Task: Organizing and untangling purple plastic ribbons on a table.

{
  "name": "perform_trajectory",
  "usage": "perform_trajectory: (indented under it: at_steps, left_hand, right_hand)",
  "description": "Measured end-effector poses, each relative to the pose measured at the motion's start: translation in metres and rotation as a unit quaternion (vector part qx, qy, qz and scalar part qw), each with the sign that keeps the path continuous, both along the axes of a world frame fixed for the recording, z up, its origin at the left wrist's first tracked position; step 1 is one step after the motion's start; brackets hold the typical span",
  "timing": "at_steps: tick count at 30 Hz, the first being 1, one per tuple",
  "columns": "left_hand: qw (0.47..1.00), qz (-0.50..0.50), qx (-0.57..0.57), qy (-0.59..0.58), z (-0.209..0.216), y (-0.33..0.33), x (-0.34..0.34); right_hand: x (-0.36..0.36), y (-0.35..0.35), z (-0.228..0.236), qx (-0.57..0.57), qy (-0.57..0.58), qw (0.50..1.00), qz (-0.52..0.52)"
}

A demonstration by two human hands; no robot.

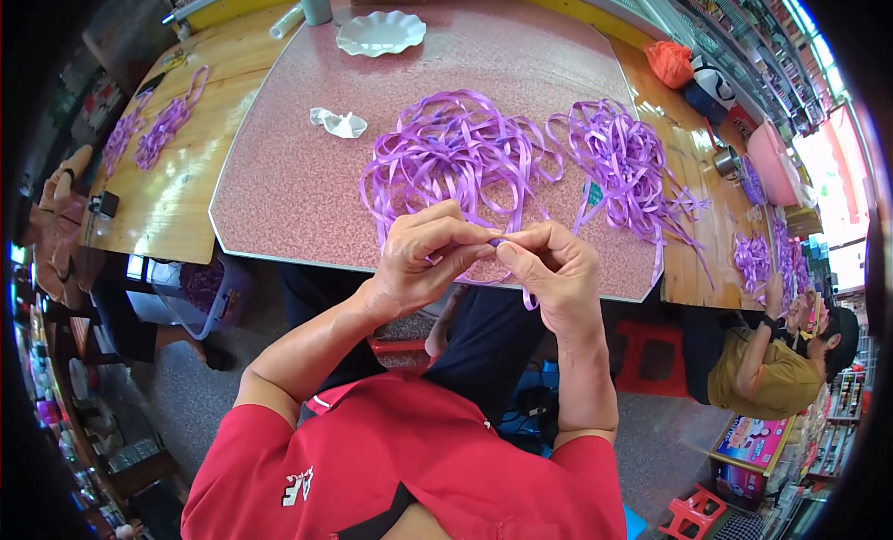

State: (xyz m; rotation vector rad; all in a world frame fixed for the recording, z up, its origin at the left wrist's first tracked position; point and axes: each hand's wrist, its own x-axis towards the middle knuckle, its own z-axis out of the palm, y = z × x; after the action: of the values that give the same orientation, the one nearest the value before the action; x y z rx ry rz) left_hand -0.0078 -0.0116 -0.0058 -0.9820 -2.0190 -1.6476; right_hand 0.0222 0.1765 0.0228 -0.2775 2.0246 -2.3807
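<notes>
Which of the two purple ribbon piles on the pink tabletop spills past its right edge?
The right pile: its loose strands reach over the wooden surface. The left pile stops well short of that edge.

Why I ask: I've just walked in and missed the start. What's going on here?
Someone in a red shirt is working with purple ribbon, a small section pinched between the left hand and right hand at the near edge of the pink tabletop. Beyond the hands lies a large tangled ribbon heap, with a second heap to its right. A scalloped white plate sits farther back.
</notes>
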Motion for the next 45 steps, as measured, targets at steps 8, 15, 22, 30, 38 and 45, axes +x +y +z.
perform_trajectory:
  at_steps: [8,15,22,30,38,45]
  left_hand:
    - [0.995,0.01,0.013,0.095,0.001,0.002,-0.004]
    - [0.994,0.023,-0.028,0.108,0.002,0.005,-0.028]
    - [0.955,0.076,0.005,0.285,0.106,0.027,-0.116]
    - [0.973,0.041,0.036,0.223,0.112,0.025,-0.125]
    - [0.924,-0.162,0.166,-0.305,-0.008,0.015,-0.12]
    - [0.948,-0.161,0.065,-0.267,-0.03,0.01,-0.123]
  right_hand:
    - [-0.006,0.012,0.01,-0.12,-0.145,0.976,0.113]
    - [-0.03,0.015,-0.004,-0.176,-0.186,0.959,0.119]
    - [-0.102,0.017,0.104,0.047,0.073,0.996,0.001]
    - [-0.132,0.002,0.098,0.124,0.214,0.964,-0.1]
    - [-0.141,-0.016,-0.03,0.107,0.192,0.968,-0.12]
    - [-0.147,-0.01,-0.06,0.169,0.269,0.943,-0.097]
